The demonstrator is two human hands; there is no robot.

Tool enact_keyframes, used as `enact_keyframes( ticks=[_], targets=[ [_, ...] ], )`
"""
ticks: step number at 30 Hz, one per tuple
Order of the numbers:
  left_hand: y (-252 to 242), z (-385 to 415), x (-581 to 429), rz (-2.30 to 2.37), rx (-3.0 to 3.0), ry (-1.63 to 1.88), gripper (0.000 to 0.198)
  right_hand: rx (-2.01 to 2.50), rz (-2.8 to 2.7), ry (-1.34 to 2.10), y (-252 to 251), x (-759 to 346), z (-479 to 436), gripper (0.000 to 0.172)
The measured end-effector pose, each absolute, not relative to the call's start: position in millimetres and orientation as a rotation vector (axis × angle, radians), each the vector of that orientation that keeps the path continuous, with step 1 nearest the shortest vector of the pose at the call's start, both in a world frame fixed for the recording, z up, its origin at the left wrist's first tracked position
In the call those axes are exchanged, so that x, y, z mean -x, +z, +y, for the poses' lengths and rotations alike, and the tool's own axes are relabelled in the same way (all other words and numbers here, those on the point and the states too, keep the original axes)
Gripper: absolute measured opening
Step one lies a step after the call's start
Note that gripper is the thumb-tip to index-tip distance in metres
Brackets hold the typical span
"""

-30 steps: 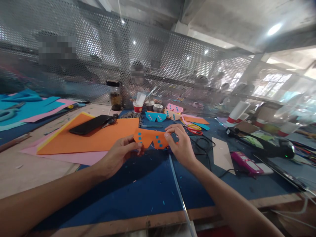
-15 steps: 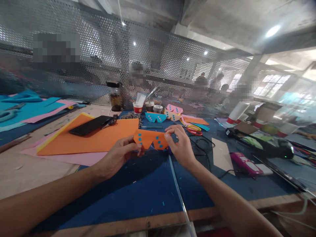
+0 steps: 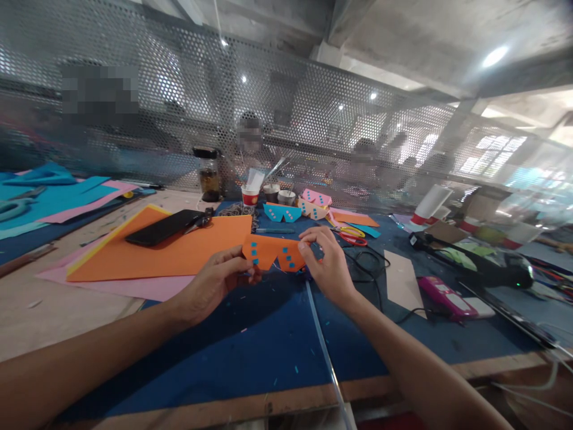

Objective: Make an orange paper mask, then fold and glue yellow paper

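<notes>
An orange paper mask with small blue squares stuck on it is held up above the blue table mat. My left hand pinches its left end between thumb and fingers. At the right end, the fingertips of my right hand grip the upper corner. Behind it stand similar folded pieces: a blue one, a cream one and a pink one, each dotted with small squares. A clear stick runs from under the mask toward the table's front edge.
Orange sheets lie at left under a black phone and small scissors. Red-and-yellow scissors, black cables, a beige card and a magenta device lie at right. A jar and paper cups stand at the back.
</notes>
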State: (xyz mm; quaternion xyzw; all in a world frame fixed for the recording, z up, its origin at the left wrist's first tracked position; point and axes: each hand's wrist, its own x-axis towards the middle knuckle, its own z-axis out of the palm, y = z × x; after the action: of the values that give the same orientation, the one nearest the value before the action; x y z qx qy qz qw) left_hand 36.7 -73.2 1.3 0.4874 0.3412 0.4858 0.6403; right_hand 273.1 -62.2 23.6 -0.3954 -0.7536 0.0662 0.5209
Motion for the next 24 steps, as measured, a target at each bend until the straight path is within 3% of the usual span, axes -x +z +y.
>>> enact_keyframes(
  ticks=[24],
  targets=[
    [5.1,-74.3,-38.1,0.854,-1.143,1.118,0.015,0.956,-1.834,0.129,21.8,-272.4,-64.1,0.01]
  ],
)
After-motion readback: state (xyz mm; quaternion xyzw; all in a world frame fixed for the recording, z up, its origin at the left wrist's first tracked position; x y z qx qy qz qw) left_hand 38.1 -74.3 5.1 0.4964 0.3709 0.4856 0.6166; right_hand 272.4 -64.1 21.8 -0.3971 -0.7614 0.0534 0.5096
